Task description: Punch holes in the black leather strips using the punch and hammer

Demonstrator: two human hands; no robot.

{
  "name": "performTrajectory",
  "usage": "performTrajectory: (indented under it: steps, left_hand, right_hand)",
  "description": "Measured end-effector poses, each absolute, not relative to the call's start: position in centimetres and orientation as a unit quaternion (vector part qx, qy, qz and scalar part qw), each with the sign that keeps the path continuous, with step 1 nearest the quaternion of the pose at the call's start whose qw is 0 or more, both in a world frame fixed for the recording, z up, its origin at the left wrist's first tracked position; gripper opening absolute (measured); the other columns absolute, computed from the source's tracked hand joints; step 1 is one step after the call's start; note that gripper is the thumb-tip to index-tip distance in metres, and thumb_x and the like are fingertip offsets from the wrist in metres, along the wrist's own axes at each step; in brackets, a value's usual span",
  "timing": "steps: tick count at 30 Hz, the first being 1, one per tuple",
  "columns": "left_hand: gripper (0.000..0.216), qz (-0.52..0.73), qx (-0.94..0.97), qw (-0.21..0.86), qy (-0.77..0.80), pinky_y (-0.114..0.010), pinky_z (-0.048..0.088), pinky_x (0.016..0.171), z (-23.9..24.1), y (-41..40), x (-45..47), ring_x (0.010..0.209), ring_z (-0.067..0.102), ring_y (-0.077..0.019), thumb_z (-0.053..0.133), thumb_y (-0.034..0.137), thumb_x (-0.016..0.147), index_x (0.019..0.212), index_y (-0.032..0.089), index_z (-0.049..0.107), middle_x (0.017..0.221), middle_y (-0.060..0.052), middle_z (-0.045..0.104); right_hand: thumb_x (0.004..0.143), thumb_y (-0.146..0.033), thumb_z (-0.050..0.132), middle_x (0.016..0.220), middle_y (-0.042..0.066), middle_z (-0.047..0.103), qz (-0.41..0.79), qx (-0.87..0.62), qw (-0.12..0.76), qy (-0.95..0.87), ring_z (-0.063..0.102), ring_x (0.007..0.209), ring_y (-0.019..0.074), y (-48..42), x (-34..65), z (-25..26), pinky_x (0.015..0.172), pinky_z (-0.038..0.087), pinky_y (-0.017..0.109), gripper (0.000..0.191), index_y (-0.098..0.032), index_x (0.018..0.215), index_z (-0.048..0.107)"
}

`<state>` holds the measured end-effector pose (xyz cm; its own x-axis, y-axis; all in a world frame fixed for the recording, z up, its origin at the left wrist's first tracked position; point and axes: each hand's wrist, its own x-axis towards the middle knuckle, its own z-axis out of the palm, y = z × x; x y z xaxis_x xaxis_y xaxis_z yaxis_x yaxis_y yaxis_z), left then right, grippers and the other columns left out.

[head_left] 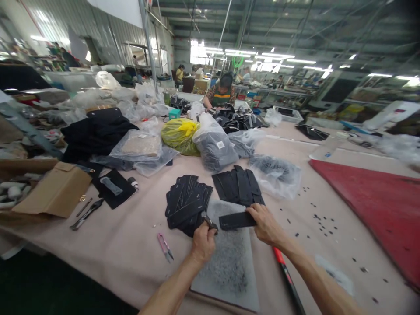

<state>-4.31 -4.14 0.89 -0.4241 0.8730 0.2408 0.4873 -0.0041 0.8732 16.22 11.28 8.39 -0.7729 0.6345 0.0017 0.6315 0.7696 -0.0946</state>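
My left hand (203,243) is closed around a short dark metal tool (208,220) that looks like a hand punch; the fingers hide part of it. Between the fingers and thumb of my right hand (265,223) is the end of a flat black strip (236,220), held over the far part of a grey, scuffed board (229,262). The tool is just left of the strip's free end. Beyond my left hand lies a fanned pile of black pieces (187,203) with rounded ends. A second stack of black strips (239,186) lies beyond my right hand.
Pink thread snips (164,247) lie left of the board, and a red-and-black handle (285,275) lies at its right. Small black scraps (323,223) dot the table near a red sheet (370,205). Plastic bags (215,148) and a cardboard box (54,190) stand farther off. Another person (225,92) sits opposite.
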Motion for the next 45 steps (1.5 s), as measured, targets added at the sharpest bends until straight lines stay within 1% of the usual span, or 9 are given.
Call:
performTrajectory:
  steps: [5,9,16,20,30,34,38,42,45]
  left_hand:
    - [0.022,0.489,0.492,0.19,0.695,-0.03,0.052,0.074,0.9,-4.0,-4.5,0.08,0.069,-0.0218,0.046,0.02,0.084,0.089,0.016,0.067,0.084,-0.009,0.072]
    - [0.023,0.483,0.487,0.195,0.701,-0.03,0.053,0.074,0.7,-4.0,-4.5,0.079,0.069,-0.0214,0.045,0.022,0.085,0.089,0.016,0.068,0.083,-0.009,0.073]
    - [0.024,0.48,0.488,0.187,0.705,-0.031,0.054,0.077,0.7,-3.8,-4.4,0.083,0.07,-0.022,0.047,0.024,0.086,0.092,0.016,0.069,0.086,-0.009,0.074]
    - [0.026,0.472,0.49,0.189,0.708,-0.032,0.054,0.078,0.6,-3.8,-4.4,0.084,0.07,-0.023,0.047,0.028,0.086,0.093,0.016,0.069,0.087,-0.009,0.074]
    - [0.026,0.47,0.492,0.183,0.709,-0.032,0.055,0.078,0.9,-3.9,-4.4,0.082,0.07,-0.0229,0.047,0.029,0.087,0.093,0.016,0.069,0.085,-0.009,0.074]
    - [0.025,0.479,0.49,0.175,0.707,-0.032,0.054,0.078,0.9,-3.9,-4.4,0.083,0.07,-0.0235,0.048,0.028,0.086,0.092,0.016,0.07,0.086,-0.01,0.074]
    - [0.026,0.477,0.487,0.183,0.708,-0.033,0.054,0.077,0.8,-3.8,-4.4,0.083,0.07,-0.024,0.048,0.029,0.087,0.092,0.016,0.07,0.086,-0.009,0.074]
    - [0.027,0.47,0.48,0.19,0.716,-0.033,0.054,0.076,0.4,-3.7,-4.5,0.082,0.07,-0.0243,0.048,0.031,0.087,0.092,0.016,0.07,0.084,-0.01,0.074]
    - [0.026,0.474,0.482,0.187,0.713,-0.031,0.053,0.073,0.5,-3.7,-4.5,0.079,0.07,-0.0239,0.048,0.032,0.086,0.091,0.016,0.069,0.082,-0.009,0.074]
  right_hand:
    - [0.06,-0.004,0.048,0.105,0.01,0.054,0.052,-0.381,-0.001,-0.923,0.049,0.098,0.0229,10.2,19.5,9.2,0.086,0.033,0.033,0.051,-0.016,0.109,0.056]
    - [0.069,-0.02,0.056,0.096,0.01,0.057,0.08,-0.445,-0.014,-0.892,0.054,0.089,0.0248,7.6,19.1,9.1,0.077,0.036,0.034,0.034,-0.016,0.103,0.056]
    - [0.076,-0.033,0.059,0.108,0.014,0.062,0.195,-0.53,0.045,-0.824,0.062,0.092,0.0274,0.9,17.4,6.2,0.077,0.042,0.035,0.053,-0.018,0.126,0.049]
    - [0.079,-0.027,0.055,0.093,0.011,0.067,0.288,-0.571,0.097,-0.762,0.065,0.083,0.0259,-1.5,16.6,4.4,0.074,0.042,0.034,0.052,-0.017,0.13,0.047]
    - [0.077,-0.027,0.048,0.076,0.001,0.063,0.549,-0.516,0.225,-0.618,0.056,0.07,0.0185,-1.1,16.1,5.6,0.06,0.039,0.027,0.014,-0.02,0.085,0.057]
    - [0.079,-0.024,0.044,0.071,0.0,0.061,0.476,-0.497,0.153,-0.709,0.054,0.069,0.018,0.7,17.7,6.4,0.063,0.037,0.028,0.017,-0.02,0.075,0.061]
    - [0.074,-0.012,0.045,0.079,0.004,0.066,0.294,-0.403,0.018,-0.866,0.055,0.083,0.0206,3.8,19.5,9.1,0.083,0.036,0.036,0.026,-0.023,0.078,0.069]
    - [0.066,-0.008,0.05,0.076,0.007,0.063,0.101,-0.311,-0.068,-0.943,0.051,0.086,0.0231,5.8,18.2,11.7,0.101,0.023,0.056,0.021,-0.02,0.068,0.067]
    - [0.069,-0.013,0.053,0.08,0.008,0.061,0.017,-0.24,-0.072,-0.968,0.05,0.093,0.0262,5.7,15.2,11.1,0.109,0.01,0.062,0.015,-0.019,0.067,0.067]
